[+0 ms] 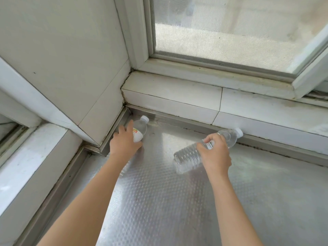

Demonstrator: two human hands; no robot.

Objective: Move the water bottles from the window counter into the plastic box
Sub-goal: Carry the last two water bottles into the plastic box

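The single camera sits on my head; it looks forward and down, close over the window counter point(177, 201). It faces the corner below the window point(230, 32).

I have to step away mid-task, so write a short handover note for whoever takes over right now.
Left hand: closed around the labelled bottle in the counter's back left corner.
Right hand: grips the clear bottle at its middle, tilted, cap toward the tiled ledge.
Both bottles are over the metal counter. The plastic box is not in view.
Done: both bottles in hand.
Left: carry both to the box and put them in.
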